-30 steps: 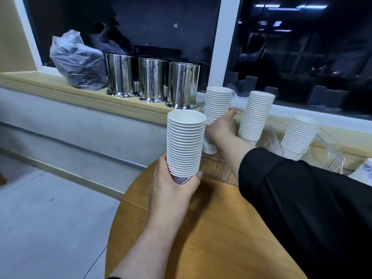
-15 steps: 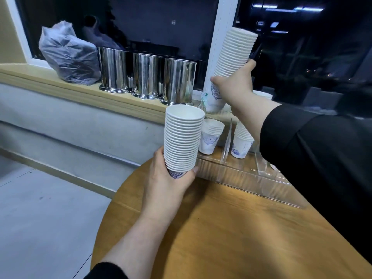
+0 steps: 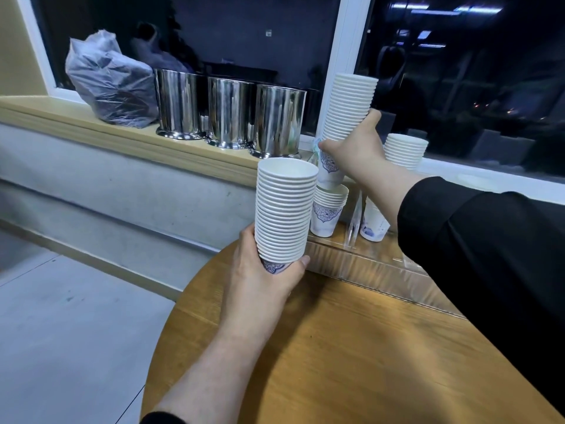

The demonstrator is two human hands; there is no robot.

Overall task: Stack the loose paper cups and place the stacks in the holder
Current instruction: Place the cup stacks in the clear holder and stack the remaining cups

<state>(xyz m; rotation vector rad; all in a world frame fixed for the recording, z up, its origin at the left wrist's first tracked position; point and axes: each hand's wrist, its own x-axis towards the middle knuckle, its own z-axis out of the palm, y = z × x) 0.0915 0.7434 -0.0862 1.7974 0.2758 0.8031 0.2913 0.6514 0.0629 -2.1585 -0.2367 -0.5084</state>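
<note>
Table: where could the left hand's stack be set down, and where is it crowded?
Bare table lies between the left hand and the holder. Crowded: the holder's left slot, where the right hand holds a stack above a short stack.

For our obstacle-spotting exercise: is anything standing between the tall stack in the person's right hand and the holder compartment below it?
Yes. A short stack of cups already sits in the clear holder, right under the tall stack held by the right hand. The tall stack's bottom cup hangs just above it; whether they touch is unclear.
</note>
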